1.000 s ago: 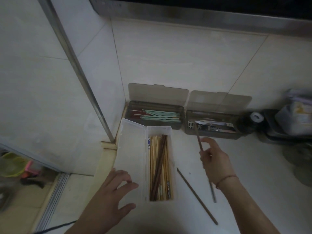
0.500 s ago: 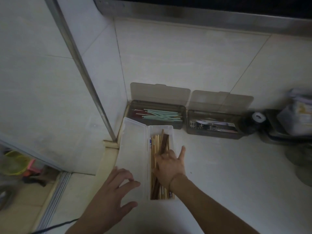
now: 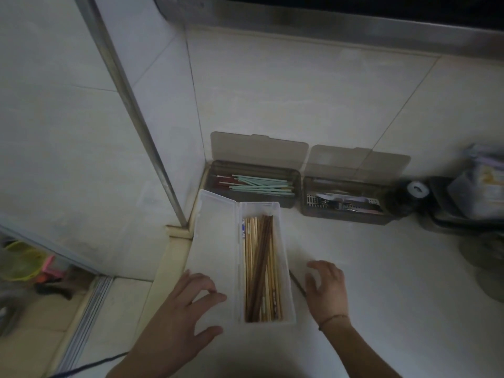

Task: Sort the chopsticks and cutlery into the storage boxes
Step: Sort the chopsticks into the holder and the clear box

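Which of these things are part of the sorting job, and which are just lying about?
Part of the job:
white box with wooden chopsticks
left grey box with green chopsticks
right grey box with cutlery
loose chopstick by the right hand
left hand on the lid

Lying about:
black jar
bag
cable

A clear storage box [image 3: 285,255] lies open on the pale desk [image 3: 395,282], its lid [image 3: 215,241] flat to the left — wooden chopsticks [image 3: 263,271] inside. The left hand [image 3: 185,309] rests spread on the lid; the right hand [image 3: 326,290] hovers just right of the box, fingers [image 3: 317,266] curled, over a dark chopstick [image 3: 296,281] on the desk. Behind, two smoky boxes stand open — green chopsticks [image 3: 261,184] in one, cutlery [image 3: 343,203] in the other.
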The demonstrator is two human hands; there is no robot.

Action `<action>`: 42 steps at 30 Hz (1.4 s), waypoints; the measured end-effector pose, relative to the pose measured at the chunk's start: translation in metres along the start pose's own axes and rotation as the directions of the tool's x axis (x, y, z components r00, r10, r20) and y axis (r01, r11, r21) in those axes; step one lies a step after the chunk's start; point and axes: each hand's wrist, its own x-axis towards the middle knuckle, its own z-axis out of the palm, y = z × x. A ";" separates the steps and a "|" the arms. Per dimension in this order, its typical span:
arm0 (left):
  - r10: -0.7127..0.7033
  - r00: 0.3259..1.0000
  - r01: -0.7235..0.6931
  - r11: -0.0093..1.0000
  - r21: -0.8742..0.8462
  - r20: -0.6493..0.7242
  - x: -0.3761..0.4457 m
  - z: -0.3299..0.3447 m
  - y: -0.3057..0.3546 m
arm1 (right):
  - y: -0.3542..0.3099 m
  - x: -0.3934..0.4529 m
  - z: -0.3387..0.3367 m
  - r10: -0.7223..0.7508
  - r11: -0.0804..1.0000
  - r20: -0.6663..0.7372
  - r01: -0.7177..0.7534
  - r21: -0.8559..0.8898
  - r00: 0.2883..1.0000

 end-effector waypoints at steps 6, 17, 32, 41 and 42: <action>0.007 1.000 -0.007 1.000 -0.006 -0.001 0.002 0.001 -0.001 | 0.016 -0.018 0.006 0.019 0.918 0.231 0.074 -0.389 0.973; 0.006 1.000 -0.006 1.000 0.010 0.015 0.002 -0.002 0.002 | 0.002 0.010 -0.030 0.203 0.969 0.149 -0.176 -0.176 0.968; 0.012 0.999 -0.013 0.999 0.041 0.031 0.003 -0.002 0.003 | -0.124 0.051 -0.022 -0.143 0.916 -0.052 0.152 0.371 0.988; 0.021 1.000 -0.020 1.000 0.021 -0.024 0.002 0.000 0.005 | -0.118 0.023 0.007 -0.203 0.960 0.596 0.277 -0.035 0.777; 0.021 0.999 -0.020 1.000 0.016 -0.027 0.003 -0.001 0.006 | -0.116 0.021 0.006 -0.205 0.962 0.579 0.272 -0.029 0.789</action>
